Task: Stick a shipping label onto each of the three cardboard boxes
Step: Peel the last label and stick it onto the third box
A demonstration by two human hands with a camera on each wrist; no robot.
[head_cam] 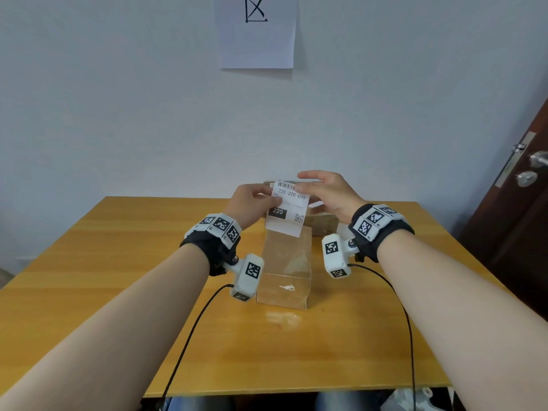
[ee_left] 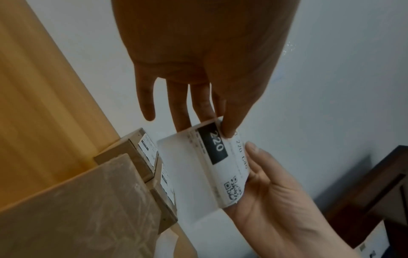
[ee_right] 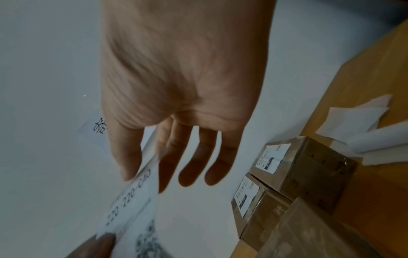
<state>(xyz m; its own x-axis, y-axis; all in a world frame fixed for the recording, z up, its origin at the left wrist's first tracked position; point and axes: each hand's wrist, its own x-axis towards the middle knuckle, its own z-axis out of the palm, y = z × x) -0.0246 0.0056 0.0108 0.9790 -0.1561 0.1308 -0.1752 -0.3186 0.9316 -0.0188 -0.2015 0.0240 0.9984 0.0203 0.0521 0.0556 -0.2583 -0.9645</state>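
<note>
Unlabelled box [head_cam: 284, 268] near the tabletop [head_cam: 118, 262] front edge is awaiting its shipping label [head_cam: 286, 207], both hands, left hand [head_cam: 252, 206] and right hand [head_cam: 329, 194], pinching it above, apparently peeling; pressing down likely follows.

I face a pale wall [head_cam: 118, 99] with a sheet [head_cam: 257, 34] taped up; a wooden table [head_cam: 118, 262] meets it, a dark door [head_cam: 516, 209] stands right.
</note>
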